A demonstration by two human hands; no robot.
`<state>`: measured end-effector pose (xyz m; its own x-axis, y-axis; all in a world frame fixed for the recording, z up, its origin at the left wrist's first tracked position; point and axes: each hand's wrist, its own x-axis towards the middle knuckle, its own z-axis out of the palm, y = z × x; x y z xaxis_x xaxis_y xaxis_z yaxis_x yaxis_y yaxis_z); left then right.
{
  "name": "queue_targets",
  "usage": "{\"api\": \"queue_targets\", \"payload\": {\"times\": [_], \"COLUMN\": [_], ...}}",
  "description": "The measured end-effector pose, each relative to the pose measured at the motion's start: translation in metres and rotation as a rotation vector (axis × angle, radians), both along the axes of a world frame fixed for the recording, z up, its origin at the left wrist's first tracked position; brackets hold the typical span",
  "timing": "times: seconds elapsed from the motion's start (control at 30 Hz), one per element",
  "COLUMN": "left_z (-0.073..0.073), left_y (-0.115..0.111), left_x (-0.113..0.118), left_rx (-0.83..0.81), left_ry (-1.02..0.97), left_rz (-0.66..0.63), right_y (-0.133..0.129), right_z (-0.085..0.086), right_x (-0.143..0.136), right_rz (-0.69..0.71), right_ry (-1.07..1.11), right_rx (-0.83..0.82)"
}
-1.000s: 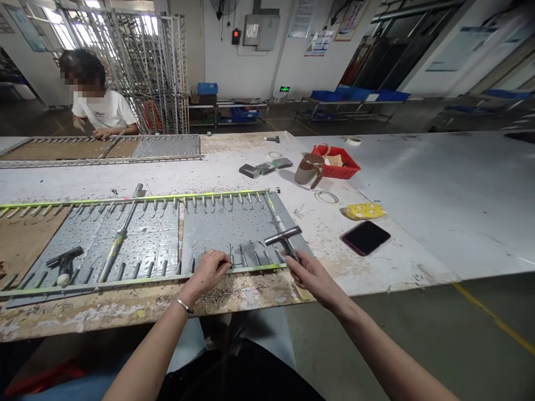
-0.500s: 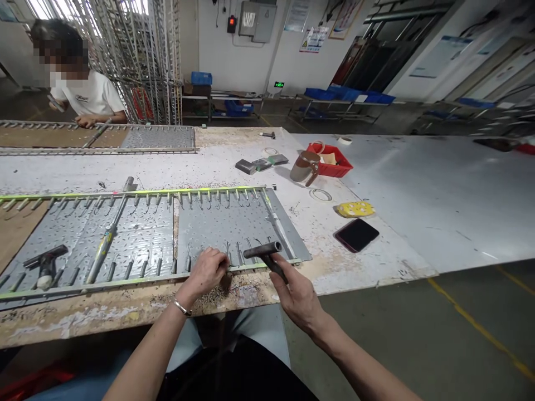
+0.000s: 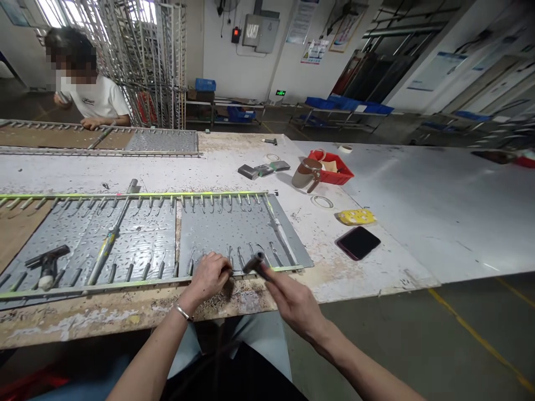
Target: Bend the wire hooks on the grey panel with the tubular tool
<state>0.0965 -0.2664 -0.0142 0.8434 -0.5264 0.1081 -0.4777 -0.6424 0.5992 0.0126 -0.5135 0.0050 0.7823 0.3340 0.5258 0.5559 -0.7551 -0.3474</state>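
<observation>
My right hand (image 3: 295, 301) is closed round the handle of a hammer (image 3: 256, 263), whose dark tubular head is over the near rail of a long frame (image 3: 125, 285). Just left of the hammer head, my left hand (image 3: 210, 274) rests at that rail with its fingers bent together; whatever they pinch is hidden behind them. Rows of small hooks (image 3: 211, 201) line the frame's far and near rails, over grey sheets (image 3: 217, 228). A second hammer (image 3: 47, 266) lies across the left part of the frame.
Right of the frame are a phone (image 3: 358, 243), a yellow case (image 3: 356, 216), a brown mug (image 3: 306, 174) and a red bin (image 3: 340, 177). Dark blocks (image 3: 248, 171) lie behind. Across the table (image 3: 401, 206), a person (image 3: 90, 100) works at another frame (image 3: 163, 140).
The hammer in my right hand has swung down and left, its head now turned nearer my left hand. My left hand stays at the near rail. The view has shifted slightly.
</observation>
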Motion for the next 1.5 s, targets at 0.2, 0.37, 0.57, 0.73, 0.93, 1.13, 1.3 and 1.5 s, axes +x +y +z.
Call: {"api": "queue_targets", "payload": {"times": [0.2, 0.37, 0.57, 0.73, 0.93, 1.13, 1.3, 1.5], "left_z": [-0.004, -0.007, -0.01, -0.013, -0.014, -0.018, -0.017, -0.017], "left_y": [0.0, 0.001, 0.001, 0.005, 0.009, 0.01, 0.01, 0.009], "left_x": [0.001, 0.001, 0.001, 0.001, 0.001, 0.0, 0.001, 0.0], "left_rx": [-0.001, -0.036, -0.049, -0.157, -0.22, -0.241, -0.24, -0.212], "left_ry": [0.002, -0.006, -0.017, -0.049, -0.086, -0.11, -0.089, -0.092], "left_rz": [0.019, 0.031, 0.038, 0.006, -0.063, -0.024, -0.057, -0.018], "right_y": [0.006, 0.004, 0.008, 0.0, 0.004, 0.007, 0.003, 0.0], "right_z": [0.003, 0.006, -0.011, -0.005, -0.001, -0.009, -0.004, -0.002], "right_x": [-0.003, -0.003, -0.007, -0.016, -0.011, -0.014, -0.015, -0.012], "right_rz": [0.01, 0.005, 0.033, 0.01, -0.006, 0.016, 0.014, 0.03], "right_ry": [-0.14, -0.094, -0.11, -0.05, -0.094, -0.096, -0.188, -0.087], "right_rx": [0.031, 0.087, 0.028, 0.145, 0.168, -0.032, 0.127, -0.019]}}
